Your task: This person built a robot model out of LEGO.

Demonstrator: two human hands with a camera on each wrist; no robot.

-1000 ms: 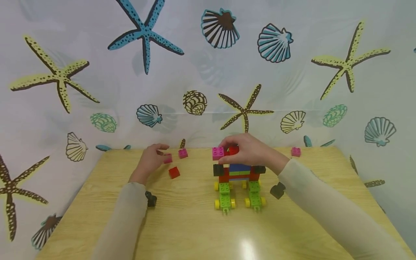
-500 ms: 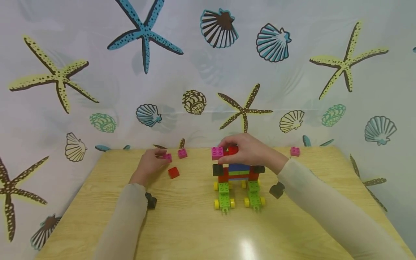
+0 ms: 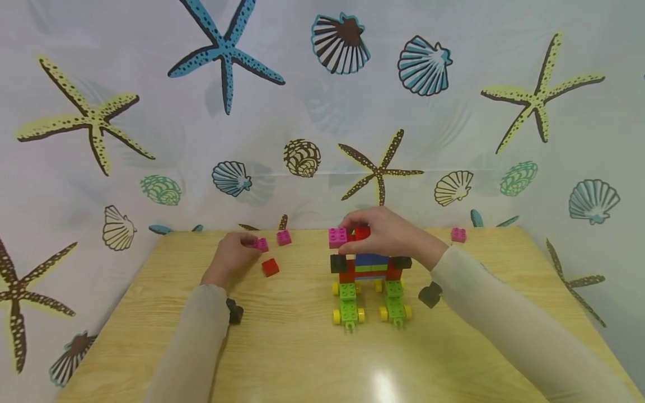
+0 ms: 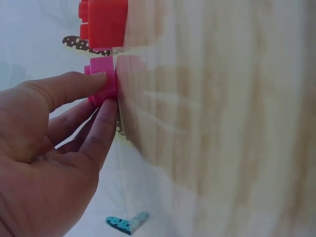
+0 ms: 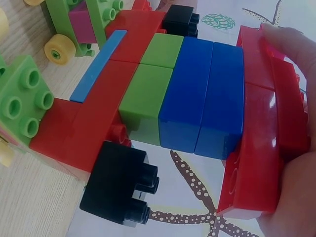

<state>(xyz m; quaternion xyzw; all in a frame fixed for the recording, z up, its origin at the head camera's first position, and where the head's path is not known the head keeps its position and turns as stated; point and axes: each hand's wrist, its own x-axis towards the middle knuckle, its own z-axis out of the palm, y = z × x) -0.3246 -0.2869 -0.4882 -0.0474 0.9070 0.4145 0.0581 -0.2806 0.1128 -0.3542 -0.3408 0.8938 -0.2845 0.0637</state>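
Pink brick (image 3: 261,244) pinched by left hand (image 3: 233,258); right hand (image 3: 385,230) grips red brick (image 3: 360,233).

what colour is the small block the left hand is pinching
Pink. The left hand pinches the small block at the table edge; the left wrist view shows it best.
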